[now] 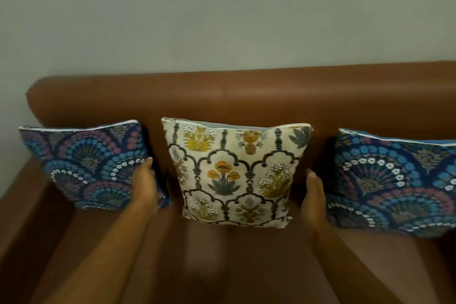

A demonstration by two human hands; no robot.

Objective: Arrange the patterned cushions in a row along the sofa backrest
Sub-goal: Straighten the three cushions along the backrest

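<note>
Three patterned cushions lean upright against the brown sofa backrest (pixel 222 96). A cream cushion with yellow flowers (pixel 237 173) stands in the middle. A blue fan-patterned cushion (pixel 84 163) stands on the left, and a matching blue cushion (pixel 394 180) stands on the right, cut off by the frame edge. My left hand (pixel 145 182) is flat with fingers extended, in the gap left of the cream cushion, overlapping the left blue cushion's edge. My right hand (pixel 314 195) is flat too, beside the cream cushion's right edge. Neither hand grips anything.
The brown sofa seat (pixel 222 266) stretches toward me below the cushions. The left armrest (pixel 17 217) rises at the frame's left. A plain pale wall (pixel 222 7) stands behind the backrest.
</note>
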